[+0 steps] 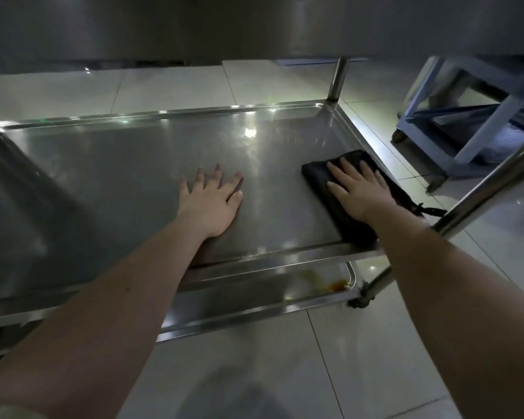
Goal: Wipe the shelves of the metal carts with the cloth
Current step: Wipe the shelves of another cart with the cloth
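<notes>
A stainless steel cart shelf [127, 164] with a raised rim fills the middle of the view. A folded black cloth [318, 182] lies at its right end, near the front corner. My right hand [357, 189] presses flat on the cloth, fingers spread. My left hand [212, 201] rests palm down on the bare metal in the middle of the shelf, fingers apart, holding nothing. Below the front rim a lower shelf [254, 300] shows, with a brown stain [336, 285] near its right corner.
The underside of an upper shelf [254, 22] spans the top of the view. Cart posts [339, 78] stand at the far right corner and the near right [490, 189]. A blue-grey cart [472, 116] on wheels stands on the tiled floor [375, 358] at right.
</notes>
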Demonstrator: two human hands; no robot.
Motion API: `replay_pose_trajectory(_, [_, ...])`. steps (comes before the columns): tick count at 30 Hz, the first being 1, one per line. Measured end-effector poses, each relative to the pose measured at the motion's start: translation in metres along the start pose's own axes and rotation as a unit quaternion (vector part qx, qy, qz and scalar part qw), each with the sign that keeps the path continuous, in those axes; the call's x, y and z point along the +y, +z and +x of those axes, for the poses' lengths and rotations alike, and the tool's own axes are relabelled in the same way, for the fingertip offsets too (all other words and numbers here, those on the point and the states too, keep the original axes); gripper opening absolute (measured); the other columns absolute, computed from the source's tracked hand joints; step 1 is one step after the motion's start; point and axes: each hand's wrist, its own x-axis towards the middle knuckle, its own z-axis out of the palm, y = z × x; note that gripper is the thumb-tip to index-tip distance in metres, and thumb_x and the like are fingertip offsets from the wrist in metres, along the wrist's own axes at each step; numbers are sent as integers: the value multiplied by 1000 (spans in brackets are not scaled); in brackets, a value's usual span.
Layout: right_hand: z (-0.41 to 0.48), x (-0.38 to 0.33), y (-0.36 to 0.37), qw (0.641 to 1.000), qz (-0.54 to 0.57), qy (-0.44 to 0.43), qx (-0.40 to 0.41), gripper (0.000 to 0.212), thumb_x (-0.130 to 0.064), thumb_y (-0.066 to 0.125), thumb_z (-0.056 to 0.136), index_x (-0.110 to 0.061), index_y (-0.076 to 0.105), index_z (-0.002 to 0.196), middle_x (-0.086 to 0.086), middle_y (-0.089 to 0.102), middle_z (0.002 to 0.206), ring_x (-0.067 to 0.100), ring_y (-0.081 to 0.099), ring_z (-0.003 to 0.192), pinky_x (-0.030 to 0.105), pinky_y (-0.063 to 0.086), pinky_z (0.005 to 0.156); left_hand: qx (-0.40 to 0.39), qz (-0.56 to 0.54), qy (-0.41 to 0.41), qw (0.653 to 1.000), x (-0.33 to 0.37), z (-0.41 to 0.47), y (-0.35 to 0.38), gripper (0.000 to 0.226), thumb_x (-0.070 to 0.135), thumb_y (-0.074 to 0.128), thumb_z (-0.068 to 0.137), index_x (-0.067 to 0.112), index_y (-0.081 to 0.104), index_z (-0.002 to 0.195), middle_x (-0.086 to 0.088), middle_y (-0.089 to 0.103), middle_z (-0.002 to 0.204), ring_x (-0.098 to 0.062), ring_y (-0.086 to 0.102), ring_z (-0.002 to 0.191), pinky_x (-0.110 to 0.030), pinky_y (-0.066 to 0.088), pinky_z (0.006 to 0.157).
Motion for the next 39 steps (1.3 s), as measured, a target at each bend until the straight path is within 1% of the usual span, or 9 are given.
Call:
replay_pose_trajectory(3, [-5,-45,9,1000,-8,7,15,55,-56,16,101,-47,2,153,-14,-4,163,27,-7,150,51,-6,119,2,12,-1,1000,1,1,0,52,53,5,99,50,-2,151,2,-5,165,-34,-4,150,-63,-1,116])
replay_pose_trajectory(8, [-20,-148,29,991,18,-134,24,58,-59,16,98,-44,6,153,-12,2,164,31,-6,150,52,-8,117,10,17,-12,1000,-2,2,2,54,43,12,101,32,19,154,3,-2,165,-31,-1,150,-61,2,117])
replay_pose_trajectory(15, [4,9,-10,1000,11,-7,-3,54,-55,19,102,-48,4,152,-15,-3,164,21,-6,151,43,-6,121,21,-6,-21,1000,2,5,3,55,56,9,98,49,5,152,5,1,165,-32,0,150,-60,2,117])
replay_pose_trajectory(20, [-51,43,3,1000,-8,-29,-10,53,-57,14,101,-54,-7,149,-19,-11,162,19,-13,150,39,-11,118,22,0,-24,999,2,6,5,54,56,9,98,49,5,151,5,0,165,-33,0,150,-61,-1,115])
replay_pose_trajectory(24, [-54,-36,6,1000,10,-12,-3,56,-55,18,102,-46,-2,153,-14,-10,163,31,-12,149,51,-8,119,17,5,-22,1000,2,1,1,53,52,9,100,48,4,152,4,-1,165,-33,-1,150,-62,-1,115])
replay_pose_trajectory(27, [-59,-128,23,996,20,-88,0,57,-57,16,101,-44,0,153,-13,-7,164,33,-13,149,54,-13,115,22,-1,-25,999,1,-1,-1,51,48,14,102,48,8,152,5,1,165,-33,2,150,-61,3,116])
replay_pose_trajectory(30, [-60,-126,25,993,42,-111,-5,56,-61,16,99,-50,3,152,-16,-4,163,26,-12,150,51,-15,115,29,-10,-23,999,-1,-1,-2,50,48,16,102,49,11,152,5,5,165,-32,4,150,-59,5,117])
replay_pose_trajectory(36, [-58,14,1,996,32,80,-15,55,-61,20,99,-53,2,150,-16,-5,163,23,-8,150,50,-8,119,24,-14,-30,999,0,2,1,51,53,13,100,49,11,151,5,5,165,-32,3,150,-60,5,117])
replay_pose_trajectory(39, [-61,-11,9,995,21,99,3,55,-58,15,100,-49,-1,152,-13,-8,164,30,-10,150,54,-9,118,27,-2,-28,999,1,2,1,52,52,11,100,47,11,151,4,5,165,-33,3,150,-63,2,116])
